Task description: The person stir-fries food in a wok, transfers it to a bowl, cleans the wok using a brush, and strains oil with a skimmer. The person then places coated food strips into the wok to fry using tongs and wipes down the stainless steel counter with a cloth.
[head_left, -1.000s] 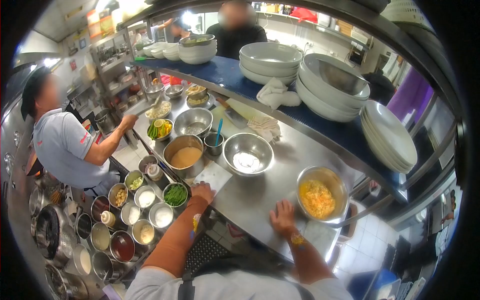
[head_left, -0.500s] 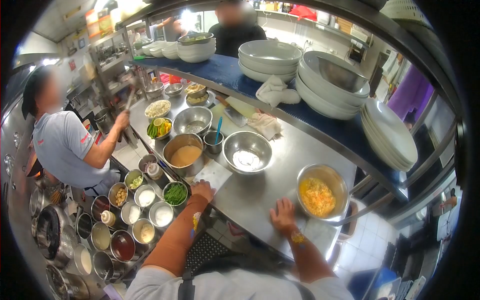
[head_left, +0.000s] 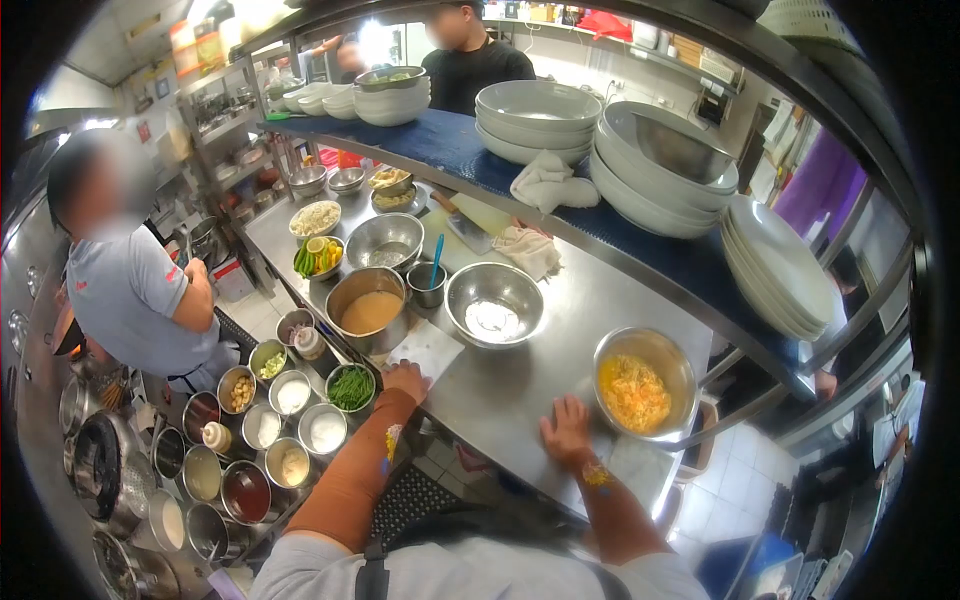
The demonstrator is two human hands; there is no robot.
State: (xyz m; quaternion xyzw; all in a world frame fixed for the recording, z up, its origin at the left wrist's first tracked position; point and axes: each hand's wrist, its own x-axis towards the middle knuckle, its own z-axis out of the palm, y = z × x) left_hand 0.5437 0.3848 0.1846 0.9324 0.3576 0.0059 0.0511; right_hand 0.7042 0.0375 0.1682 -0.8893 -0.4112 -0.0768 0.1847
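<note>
My left hand point(head_left: 407, 381) rests at the near edge of the steel counter, fingers laid over a flat white cloth or sheet point(head_left: 430, 347). Just left of it stands a pot of chopped green herbs point(head_left: 350, 387). Flat on the same counter edge lies my right hand point(head_left: 566, 431), fingers stretched out and holding nothing. Close to its right is a steel bowl of shredded orange-yellow food point(head_left: 634, 392), not touched by the hand. Farther back, between the hands, sits a steel bowl point(head_left: 494, 304) with a bright patch at its bottom.
A pot of tan liquid point(head_left: 372, 313), a small pot with a blue-handled utensil point(head_left: 427, 285) and a knife point(head_left: 463, 224) are on the counter. Stacked white bowls point(head_left: 535, 120) and plates point(head_left: 775, 270) fill the shelf above. Several ingredient pots stand left; a co-worker point(head_left: 140, 290) stands beyond.
Both my hands have stayed in place. The co-worker on the left has lowered a raised arm and long utensil. The person behind the shelf has turned, and someone now shows at far right.
</note>
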